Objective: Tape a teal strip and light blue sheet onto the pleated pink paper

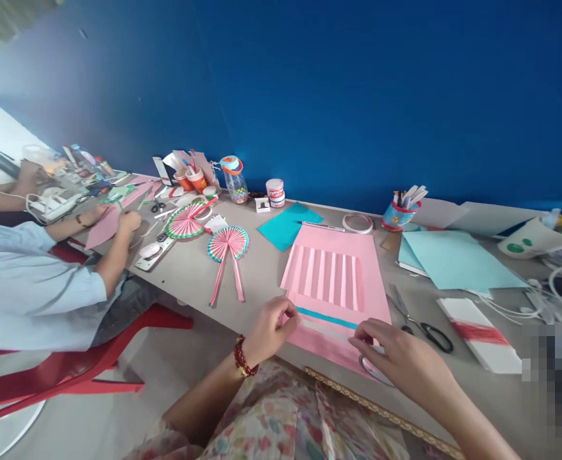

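Observation:
A narrow blue paper strip point(333, 318) lies across a large pink sheet point(374, 268) between my two hands. My left hand point(272, 327), with a beaded bracelet at the wrist, is pinched closed at the strip's left end. My right hand point(400, 358) curls closed by its right end; whatever sits between either hand's fingertips is too small to make out. Below the blue strip runs a pale, whitish band point(322, 330). A roll of tape point(374, 369) shows partly beneath my right hand. Farther up the sheet rests a pleated pink paper point(324, 276).
Scissors point(417, 321) and a white card wound with red thread point(479, 335) lie to the right. Light blue sheets point(458, 259) and a pen cup point(398, 214) stand behind. Two pink paper fans point(228, 246) lie left, near a co-worker point(46, 275) handling pink paper.

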